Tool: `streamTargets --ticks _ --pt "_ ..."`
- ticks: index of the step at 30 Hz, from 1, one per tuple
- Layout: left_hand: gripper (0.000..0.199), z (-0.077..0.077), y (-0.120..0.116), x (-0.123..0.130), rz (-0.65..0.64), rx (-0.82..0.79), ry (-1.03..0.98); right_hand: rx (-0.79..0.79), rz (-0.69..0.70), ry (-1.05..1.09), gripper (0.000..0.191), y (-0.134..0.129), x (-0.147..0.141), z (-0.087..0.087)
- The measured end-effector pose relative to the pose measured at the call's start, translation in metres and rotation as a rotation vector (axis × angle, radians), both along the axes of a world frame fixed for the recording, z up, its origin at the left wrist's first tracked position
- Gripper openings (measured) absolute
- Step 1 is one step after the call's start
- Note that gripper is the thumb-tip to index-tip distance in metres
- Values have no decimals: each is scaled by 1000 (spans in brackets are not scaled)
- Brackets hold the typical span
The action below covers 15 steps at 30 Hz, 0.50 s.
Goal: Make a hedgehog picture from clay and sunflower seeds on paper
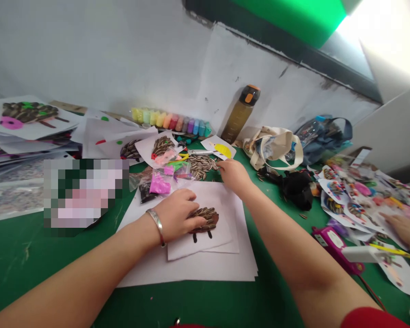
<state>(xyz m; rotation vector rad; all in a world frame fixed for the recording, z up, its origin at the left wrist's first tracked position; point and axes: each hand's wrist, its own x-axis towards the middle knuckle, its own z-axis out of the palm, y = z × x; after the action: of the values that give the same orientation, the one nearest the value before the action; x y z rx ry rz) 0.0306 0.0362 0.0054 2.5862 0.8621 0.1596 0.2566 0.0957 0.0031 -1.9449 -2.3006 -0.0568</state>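
Observation:
My left hand [180, 216], with a silver bangle at the wrist, rests on a small white sheet [205, 243] with its fingers apart. Its fingertips touch the left side of a hedgehog picture [207, 220] made of striped seeds, with a brown face and two black legs. Below lie larger white sheets [150, 269]. My right hand [230, 173] reaches to the right edge of a pile of striped seeds [201, 166]. Its fingers are pinched together at the pile; whatever is between them is too small to make out.
Clay packets [160, 182] lie left of the seeds, with coloured clay bags [172, 122] along the wall. A bottle [241, 114], a tote bag [275, 146] and a black bag [297, 189] stand behind. At right are a magenta glue gun [335, 246] and another person's hand [401, 230].

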Motion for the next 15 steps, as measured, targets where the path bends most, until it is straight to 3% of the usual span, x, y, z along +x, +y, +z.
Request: streamTargets --ticks 5,8,13,15 --pt "36 0 -1 0 11 13 25 -24 14 -51 22 9 -8 -16" --pt "37 -1 -1 0 8 19 29 4 -13 -32 21 3 -10 -15" --pt "37 -2 0 0 -13 23 19 89 -79 104 21 -41 -7 4" --pt "36 -3 0 0 -11 21 5 47 -72 426 13 -69 -5 9"
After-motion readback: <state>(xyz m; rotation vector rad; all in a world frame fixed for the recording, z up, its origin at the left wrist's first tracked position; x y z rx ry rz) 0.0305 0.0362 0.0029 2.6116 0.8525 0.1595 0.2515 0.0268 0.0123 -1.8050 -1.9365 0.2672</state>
